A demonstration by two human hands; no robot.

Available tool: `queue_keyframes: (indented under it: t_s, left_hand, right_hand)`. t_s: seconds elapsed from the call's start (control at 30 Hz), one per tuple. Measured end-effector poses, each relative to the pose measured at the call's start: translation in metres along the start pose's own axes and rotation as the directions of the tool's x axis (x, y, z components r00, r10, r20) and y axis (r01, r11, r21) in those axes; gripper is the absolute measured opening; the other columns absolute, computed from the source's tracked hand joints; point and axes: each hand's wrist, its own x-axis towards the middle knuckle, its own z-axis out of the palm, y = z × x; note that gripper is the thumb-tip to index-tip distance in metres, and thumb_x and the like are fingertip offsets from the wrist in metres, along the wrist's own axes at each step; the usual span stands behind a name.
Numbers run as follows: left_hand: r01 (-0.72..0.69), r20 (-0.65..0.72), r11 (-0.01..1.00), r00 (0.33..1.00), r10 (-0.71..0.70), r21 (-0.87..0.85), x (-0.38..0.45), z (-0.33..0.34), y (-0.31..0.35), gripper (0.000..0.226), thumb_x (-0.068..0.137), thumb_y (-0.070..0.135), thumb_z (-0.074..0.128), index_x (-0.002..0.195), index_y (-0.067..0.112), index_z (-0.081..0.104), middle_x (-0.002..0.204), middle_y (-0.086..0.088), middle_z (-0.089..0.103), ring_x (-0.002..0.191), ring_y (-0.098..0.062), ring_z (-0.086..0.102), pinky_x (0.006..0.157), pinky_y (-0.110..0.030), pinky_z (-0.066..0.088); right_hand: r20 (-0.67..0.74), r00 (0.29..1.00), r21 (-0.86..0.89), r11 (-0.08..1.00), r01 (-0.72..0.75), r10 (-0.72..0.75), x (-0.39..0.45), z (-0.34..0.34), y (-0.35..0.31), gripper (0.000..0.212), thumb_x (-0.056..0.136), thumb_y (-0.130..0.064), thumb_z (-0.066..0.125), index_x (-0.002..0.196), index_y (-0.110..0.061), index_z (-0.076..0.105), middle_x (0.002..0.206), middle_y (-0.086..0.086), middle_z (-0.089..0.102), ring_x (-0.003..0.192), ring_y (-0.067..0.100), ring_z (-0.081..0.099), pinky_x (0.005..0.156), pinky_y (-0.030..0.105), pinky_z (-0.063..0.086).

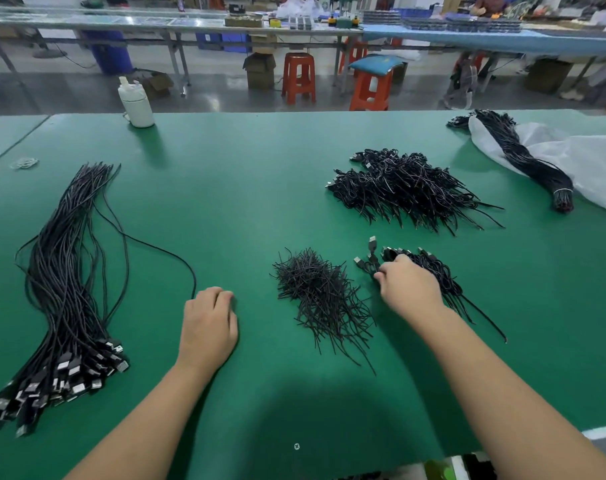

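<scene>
Two forearms are stretched over the green bench (294, 393). The right hand (410, 289) is laid on a small heap (436, 271) of black coils, near right, its fingers (381, 271) narrowed round one coiled cable (370, 263) with silver USB plugs. The left hand (209, 323) is rested with its fingers curled under; whether the loose cable (149, 245) is held cannot be told. The large far heap (409, 188) seems finished; the long sheaf (69, 271) at left and the pile of ties (318, 292) suggest much is left
</scene>
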Motion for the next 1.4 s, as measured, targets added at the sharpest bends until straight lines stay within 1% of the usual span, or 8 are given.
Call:
queue_keyframes:
  t_s: [0.1,0.23,0.47,0.6,0.73,0.93,1.07,1.4]
  left_hand:
    - [-0.007,0.003,1.0,1.0,0.007,0.012,0.001,0.006,0.0,0.027,0.081,0.018,0.044,0.09,0.006,0.066,0.094,-0.007,0.061,0.089,-0.029,0.056,0.074,-0.041,0.043]
    - [0.03,-0.048,0.999,0.998,-0.031,-0.027,0.0,0.012,-0.004,0.018,0.078,0.014,0.05,0.082,0.007,0.066,0.088,-0.006,0.058,0.082,-0.027,0.054,0.072,-0.04,0.043]
    - [0.019,-0.084,0.999,0.996,-0.022,-0.036,0.001,0.016,-0.004,0.015,0.077,0.012,0.052,0.079,0.007,0.065,0.084,-0.005,0.058,0.077,-0.025,0.052,0.07,-0.037,0.044]
    - [0.025,-0.085,0.999,0.996,-0.028,-0.039,0.001,0.015,-0.004,0.016,0.076,0.012,0.051,0.079,0.007,0.066,0.085,-0.005,0.059,0.077,-0.026,0.053,0.07,-0.039,0.046]
    - [0.047,-0.091,0.999,0.995,-0.047,-0.001,0.0,0.016,-0.005,0.013,0.076,0.012,0.054,0.08,0.008,0.066,0.089,-0.005,0.058,0.084,-0.027,0.053,0.075,-0.04,0.042]
    - [0.252,-0.089,0.965,0.965,-0.246,0.071,-0.001,0.012,-0.003,0.02,0.074,0.008,0.069,0.093,0.005,0.068,0.112,-0.016,0.057,0.11,-0.035,0.049,0.091,-0.048,0.033]
    - [0.401,-0.069,0.916,0.914,-0.4,0.014,0.001,0.01,-0.004,0.024,0.079,0.01,0.065,0.101,0.001,0.065,0.12,-0.022,0.053,0.114,-0.039,0.046,0.094,-0.05,0.036]
    - [0.466,0.01,0.878,0.884,-0.468,-0.11,0.005,0.005,-0.001,0.024,0.086,0.004,0.053,0.106,0.009,0.066,0.105,-0.013,0.059,0.082,-0.031,0.05,0.079,-0.039,0.045]
  right_hand:
    - [0.031,0.999,-0.135,0.991,-0.018,0.023,0.02,0.005,0.013,0.032,0.103,-0.037,0.047,0.083,-0.016,0.059,0.098,0.002,0.057,0.062,0.02,0.05,0.058,0.029,0.039]
    - [0.015,1.0,-0.183,0.983,-0.015,0.018,0.037,0.016,0.019,0.048,0.101,-0.038,0.052,0.061,-0.016,0.04,0.071,-0.001,0.043,0.052,0.017,0.043,0.05,0.028,0.034]
    - [-0.205,0.978,-0.176,0.984,0.003,-0.04,0.034,0.027,0.021,0.027,0.094,-0.044,0.062,0.097,-0.018,0.063,0.088,0.0,0.069,0.09,0.024,0.058,0.077,0.036,0.042]
    - [-0.395,0.918,0.078,0.994,0.081,-0.044,0.019,0.03,0.009,0.018,0.096,-0.027,0.058,0.099,-0.013,0.07,0.086,0.002,0.069,0.08,0.021,0.057,0.073,0.034,0.045]
    - [-0.41,0.912,0.39,0.897,0.207,-0.032,-0.012,0.046,-0.022,0.015,0.097,-0.016,0.057,0.102,-0.011,0.07,0.087,0.0,0.067,0.079,0.014,0.058,0.068,0.024,0.048]
    - [-0.354,0.935,0.477,0.863,0.164,0.018,-0.037,0.082,-0.027,0.021,0.101,-0.019,0.049,0.108,-0.011,0.067,0.099,-0.001,0.065,0.094,0.016,0.053,0.086,0.033,0.047]
    - [-0.324,0.94,0.598,0.794,0.114,0.109,-0.039,0.092,-0.021,0.022,0.102,-0.021,0.044,0.109,-0.015,0.065,0.099,-0.01,0.059,0.097,0.007,0.046,0.084,0.028,0.041]
    - [-0.27,0.959,0.651,0.751,0.112,0.091,-0.035,0.1,-0.018,0.027,0.1,-0.037,0.04,0.108,-0.022,0.062,0.1,-0.015,0.056,0.101,0.006,0.045,0.084,0.027,0.035]
